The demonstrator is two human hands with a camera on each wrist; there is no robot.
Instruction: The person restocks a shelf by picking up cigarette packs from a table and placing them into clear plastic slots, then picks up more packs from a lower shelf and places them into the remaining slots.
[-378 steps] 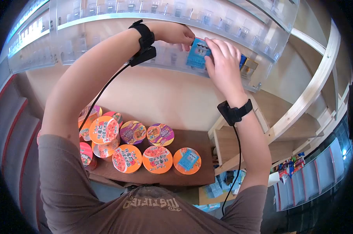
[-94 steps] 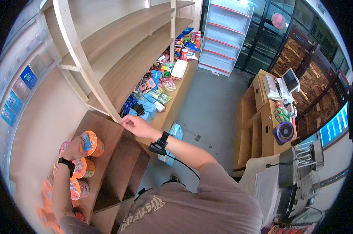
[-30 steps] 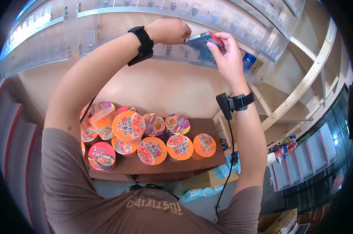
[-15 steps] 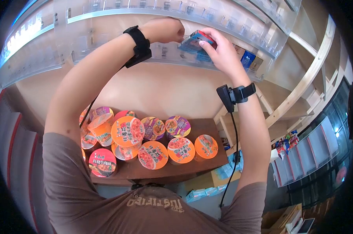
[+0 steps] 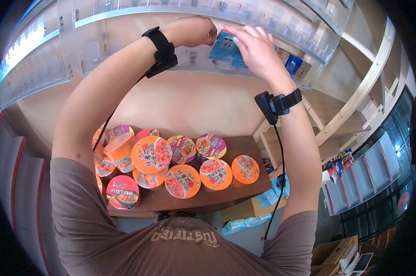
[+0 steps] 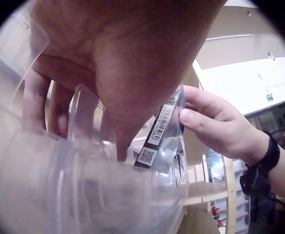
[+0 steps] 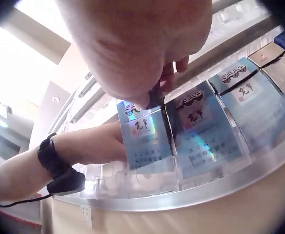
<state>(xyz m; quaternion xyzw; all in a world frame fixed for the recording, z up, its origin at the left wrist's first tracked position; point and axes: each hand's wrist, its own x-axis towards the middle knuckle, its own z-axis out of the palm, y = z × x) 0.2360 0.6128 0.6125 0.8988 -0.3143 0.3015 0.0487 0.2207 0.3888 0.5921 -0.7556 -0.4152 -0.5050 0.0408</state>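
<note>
My right hand [image 5: 258, 50] pinches the top of a blue cigarette pack [image 5: 224, 48] at the clear display shelf. The right wrist view shows this pack's front [image 7: 145, 141] beside two matching blue packs [image 7: 198, 126] standing in the lower row. My left hand [image 5: 196, 33] is just left of the pack, fingers bent down into the shelf. In the left wrist view, its fingers and thumb [image 6: 123, 139] lie either side of a clear plastic pusher [image 6: 84, 112], close to the pack's barcoded side [image 6: 159, 124].
Several instant noodle cups [image 5: 182, 181] stand on a brown cabinet [image 5: 238, 195] below. Blue and gold packs [image 5: 293, 65] sit at the shelf's right end. A wooden rack [image 5: 355, 101] rises on the right; red-edged shelves [image 5: 14, 184] are on the left.
Three seconds ago I was turned aside, left hand at a pack on a noodle cup. Since half a second ago, the pack has tipped upright, its front facing me, right fingers over its top.
</note>
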